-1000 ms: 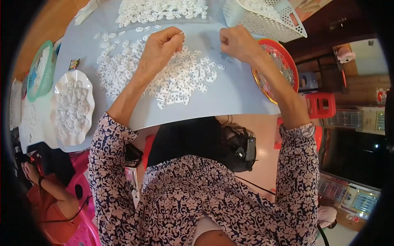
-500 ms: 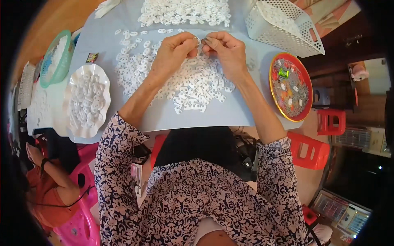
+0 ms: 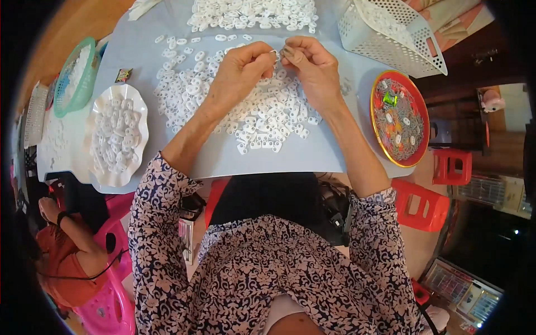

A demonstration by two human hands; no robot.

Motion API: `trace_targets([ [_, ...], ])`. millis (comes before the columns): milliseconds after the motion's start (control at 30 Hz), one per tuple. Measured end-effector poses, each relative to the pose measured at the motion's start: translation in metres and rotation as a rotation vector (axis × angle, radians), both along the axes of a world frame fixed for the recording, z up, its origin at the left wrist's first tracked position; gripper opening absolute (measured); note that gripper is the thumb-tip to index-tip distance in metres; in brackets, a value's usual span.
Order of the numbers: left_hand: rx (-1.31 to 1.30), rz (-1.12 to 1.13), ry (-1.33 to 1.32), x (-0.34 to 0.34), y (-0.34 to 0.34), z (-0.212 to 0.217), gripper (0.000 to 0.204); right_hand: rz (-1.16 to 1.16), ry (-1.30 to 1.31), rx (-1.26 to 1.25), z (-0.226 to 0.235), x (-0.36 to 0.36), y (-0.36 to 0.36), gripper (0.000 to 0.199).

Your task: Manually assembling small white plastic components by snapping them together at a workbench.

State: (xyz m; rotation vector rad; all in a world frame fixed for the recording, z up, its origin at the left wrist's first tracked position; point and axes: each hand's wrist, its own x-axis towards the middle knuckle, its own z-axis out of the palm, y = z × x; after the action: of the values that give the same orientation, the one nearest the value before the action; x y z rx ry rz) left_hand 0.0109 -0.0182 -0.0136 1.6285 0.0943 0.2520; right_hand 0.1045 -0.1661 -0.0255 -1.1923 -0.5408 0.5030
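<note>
Over the far part of a loose pile of small white plastic pieces with holes (image 3: 262, 120), my two hands meet fingertip to fingertip. My left hand (image 3: 244, 71) is closed in a pinch, with the edge of one white plastic piece (image 3: 274, 53) showing at its fingertips. Close beside it, the thumb and fingers of my right hand (image 3: 316, 72) are pinched too; whatever they hold is too small to make out. To the right stands a round red tray with a gold rim (image 3: 427, 125), holding many small grey metal parts and a few white pieces.
A scalloped white dish (image 3: 143, 139) of white pieces stands at left, near a small wrapped packet (image 3: 123, 75) and a green basket (image 3: 89, 92). At the back are another white heap (image 3: 251, 14) and a perforated white basket (image 3: 385, 53). A person (image 3: 72, 251) sits at lower left.
Both hands stay together in the same pinch, with slight finger movement. The view has shifted a little. At lower left, the other person's hands have moved slightly.
</note>
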Motion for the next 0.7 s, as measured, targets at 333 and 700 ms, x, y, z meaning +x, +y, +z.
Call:
trace_targets([
  [333,0.003,0.048,-0.059,0.0028,-0.0055,-0.0025,0.022,-0.054,0.02,0.079,0.0002,-0.0049,0.0026,0.02],
  [700,0.019,0.051,-0.051,0.0008,-0.0075,0.0041,0.021,-0.087,0.004,0.08,-0.001,-0.0052,0.0033,0.019],
])
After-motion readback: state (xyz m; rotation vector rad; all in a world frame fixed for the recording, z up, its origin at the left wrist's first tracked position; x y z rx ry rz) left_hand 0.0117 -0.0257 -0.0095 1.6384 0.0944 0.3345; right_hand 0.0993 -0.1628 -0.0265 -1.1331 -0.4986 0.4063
